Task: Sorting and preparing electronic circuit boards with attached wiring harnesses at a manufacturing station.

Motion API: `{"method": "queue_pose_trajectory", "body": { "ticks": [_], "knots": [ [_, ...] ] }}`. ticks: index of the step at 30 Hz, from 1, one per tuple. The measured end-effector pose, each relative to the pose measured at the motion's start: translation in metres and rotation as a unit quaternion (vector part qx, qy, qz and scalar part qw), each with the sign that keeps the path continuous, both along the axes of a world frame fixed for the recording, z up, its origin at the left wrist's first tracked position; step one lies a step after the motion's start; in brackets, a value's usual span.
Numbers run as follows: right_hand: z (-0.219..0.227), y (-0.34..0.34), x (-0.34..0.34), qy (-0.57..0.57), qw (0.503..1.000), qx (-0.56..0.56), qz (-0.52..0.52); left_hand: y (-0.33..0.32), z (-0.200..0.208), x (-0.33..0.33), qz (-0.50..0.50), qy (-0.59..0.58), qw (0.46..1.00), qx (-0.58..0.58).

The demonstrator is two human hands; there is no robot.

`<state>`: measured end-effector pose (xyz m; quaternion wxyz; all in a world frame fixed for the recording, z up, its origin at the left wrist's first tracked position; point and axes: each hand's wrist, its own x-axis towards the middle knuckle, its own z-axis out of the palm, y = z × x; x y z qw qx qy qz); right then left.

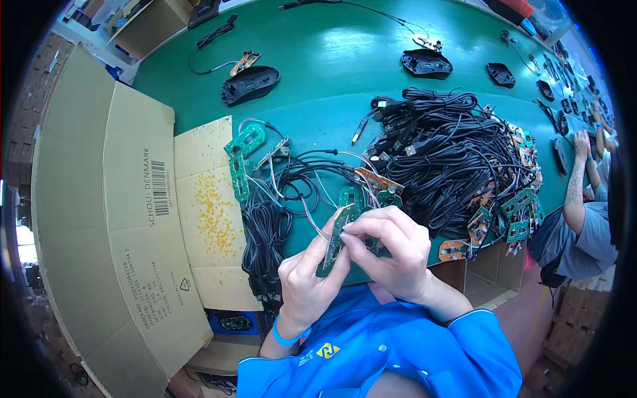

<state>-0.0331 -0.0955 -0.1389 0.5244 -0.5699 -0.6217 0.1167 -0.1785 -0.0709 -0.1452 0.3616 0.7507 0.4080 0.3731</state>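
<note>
Board upright, long axis vertical

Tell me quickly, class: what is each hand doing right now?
Left hand: closed on the green circuit board, gripping its edge.
Right hand: fingers pinched at the same board; what they pinch cannot be told.

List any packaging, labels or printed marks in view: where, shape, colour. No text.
Flattened cardboard box: left of the green table, large brown panels, opened out flat.
Barcode label: on the box's middle panel, black bars with lines of black print beside it.
Recycling-type symbol: lower on the same panel, small black triangle.
Cardboard sheet: between box and cable bundles, pale brown, speckled with yellow bits.
Shirt logo: blue shirt, yellow diamond shape.
</note>
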Motion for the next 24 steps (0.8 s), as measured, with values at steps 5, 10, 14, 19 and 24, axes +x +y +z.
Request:
{"method": "queue_pose_trajectory", "body": {
  "ticks": [5,10,14,19,24],
  "knots": [
    [-0.0009,0.0018,-0.0014,-0.008,1.000,0.014,0.001,0.0000,-0.0001,-0.0018,0.002,-0.003,1.000,0.009],
    [-0.0057,0.0029,-0.0021,-0.020,0.999,0.038,0.000,-0.0009,0.0006,-0.0034,0.002,-0.001,1.000,-0.003],
    [-0.0076,0.0033,-0.0029,-0.025,0.998,0.058,-0.001,-0.0008,0.0002,-0.0034,0.003,-0.005,1.000,-0.005],
    [-0.0068,0.0010,-0.0038,-0.019,0.999,0.039,0.006,-0.0005,0.0004,-0.0031,0.008,-0.014,1.000,0.010],
    [-0.0063,0.0010,-0.0052,-0.011,0.999,0.033,0.005,-0.0020,-0.0013,-0.0036,0.019,-0.018,1.000,0.003]
  ]
}}
